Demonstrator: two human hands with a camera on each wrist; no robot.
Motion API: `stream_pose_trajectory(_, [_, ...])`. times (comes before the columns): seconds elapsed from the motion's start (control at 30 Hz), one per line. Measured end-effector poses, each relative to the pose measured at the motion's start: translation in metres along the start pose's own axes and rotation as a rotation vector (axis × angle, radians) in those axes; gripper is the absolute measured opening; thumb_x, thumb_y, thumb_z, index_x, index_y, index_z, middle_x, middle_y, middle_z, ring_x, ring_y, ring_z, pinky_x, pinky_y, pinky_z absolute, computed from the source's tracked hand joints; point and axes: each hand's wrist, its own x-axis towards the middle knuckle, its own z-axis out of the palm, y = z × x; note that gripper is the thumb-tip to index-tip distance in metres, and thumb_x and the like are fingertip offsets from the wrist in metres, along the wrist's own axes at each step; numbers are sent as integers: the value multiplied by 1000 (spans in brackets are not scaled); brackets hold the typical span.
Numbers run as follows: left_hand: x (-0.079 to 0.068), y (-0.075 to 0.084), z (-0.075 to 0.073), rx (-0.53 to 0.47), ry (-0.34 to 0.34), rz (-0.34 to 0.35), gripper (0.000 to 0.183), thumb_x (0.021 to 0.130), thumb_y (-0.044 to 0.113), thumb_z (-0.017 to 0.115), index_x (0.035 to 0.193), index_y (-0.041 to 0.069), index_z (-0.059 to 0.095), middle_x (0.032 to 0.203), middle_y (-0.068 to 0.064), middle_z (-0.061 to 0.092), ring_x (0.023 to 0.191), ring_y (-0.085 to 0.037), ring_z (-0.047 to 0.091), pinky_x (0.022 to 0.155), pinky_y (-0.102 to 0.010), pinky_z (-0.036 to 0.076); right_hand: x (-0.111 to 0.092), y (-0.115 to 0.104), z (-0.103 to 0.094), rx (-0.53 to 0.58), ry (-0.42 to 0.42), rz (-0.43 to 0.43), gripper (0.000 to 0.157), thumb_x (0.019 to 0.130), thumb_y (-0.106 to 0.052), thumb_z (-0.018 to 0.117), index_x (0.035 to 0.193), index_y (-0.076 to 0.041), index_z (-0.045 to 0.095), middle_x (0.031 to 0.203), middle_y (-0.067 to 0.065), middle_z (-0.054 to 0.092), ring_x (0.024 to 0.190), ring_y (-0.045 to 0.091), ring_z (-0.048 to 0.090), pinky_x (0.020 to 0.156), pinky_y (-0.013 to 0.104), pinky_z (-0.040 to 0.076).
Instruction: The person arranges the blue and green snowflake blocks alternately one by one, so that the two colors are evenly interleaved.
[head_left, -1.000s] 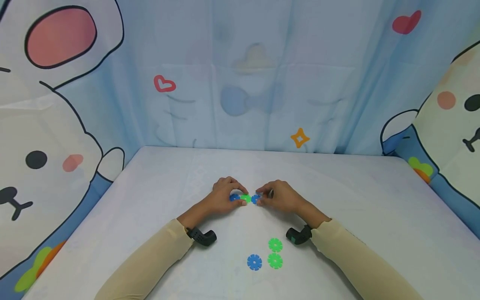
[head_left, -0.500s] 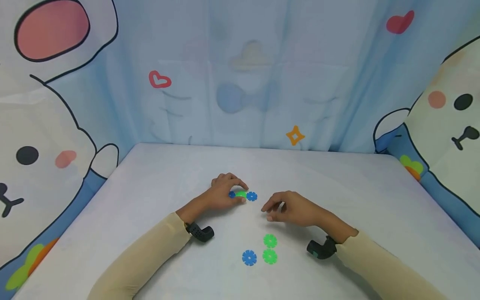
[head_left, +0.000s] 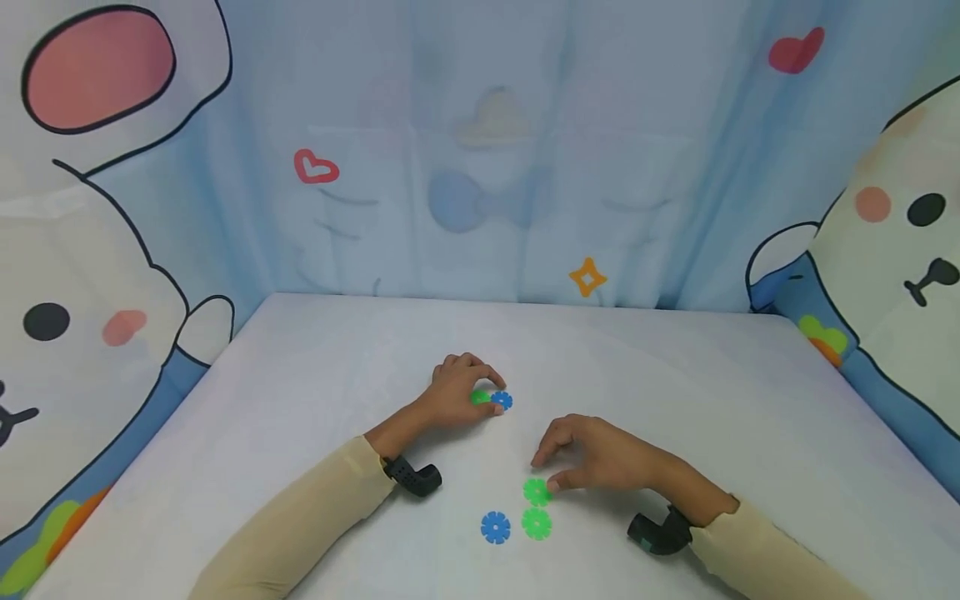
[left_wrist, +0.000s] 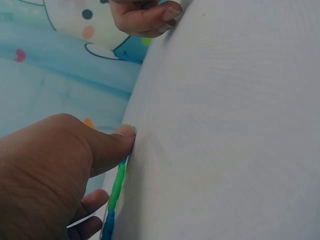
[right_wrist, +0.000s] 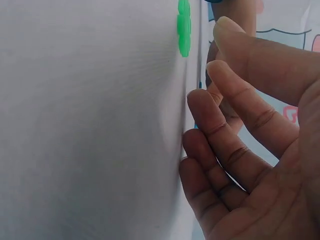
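My left hand (head_left: pixel 456 393) pinches a blue notched disc (head_left: pixel 502 401) between thumb and index finger. Left of that disc, partly under the hand, lies a green notched disc (head_left: pixel 480 397). The left wrist view shows the row edge-on: a green piece (left_wrist: pixel 117 187) with a blue piece (left_wrist: pixel 107 227) nearer the camera. My right hand (head_left: pixel 600 454) hovers with fingers and thumb apart, holding nothing. Its thumb tip overlaps the edge of a loose green disc (head_left: pixel 536 492) in the head view. A second green disc (head_left: pixel 537 524) lies just in front of it.
A loose blue disc (head_left: pixel 495 527) lies left of the green ones. Everything rests on a white-covered table (head_left: pixel 360 342). A blue cartoon curtain (head_left: pixel 480 250) hangs behind its far edge. Each wrist wears a black camera band (head_left: pixel 412 477).
My right hand has let go of the blue disc at the row's right end and moved right and nearer, over the loose green discs. My left hand stays at the row.
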Motion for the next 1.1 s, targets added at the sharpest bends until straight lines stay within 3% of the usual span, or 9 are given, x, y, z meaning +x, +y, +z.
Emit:
stream_pose_trajectory(0.23, [-3,0,3,8,26,3,29,89,40,72,114,27,69,126,-9,54,122,-32,43,101,-53,33,-3,5,6,8,20,-53,26,83,-41,78,108,-33,73,107,-17,64,105,5,55,95,31,44])
stream_pose_trajectory(0.73, [-2,-1,4,-21,31,-5,25,89,38,71,111,27,70,129,-8,53,125,-33,40,103,-54,31,-2,5,10,-20,-12,-19,36,80,-49,78,114,-37,73,105,-16,57,105,9,45,91,31,41])
stream_pose_trajectory(1.1, [-2,-2,5,-15,29,-8,26,89,39,71,112,27,70,130,-8,53,126,-33,40,103,-55,31,-1,-1,12,-35,-18,9,31,79,-45,79,109,-40,73,102,-17,57,103,9,44,90,33,40])
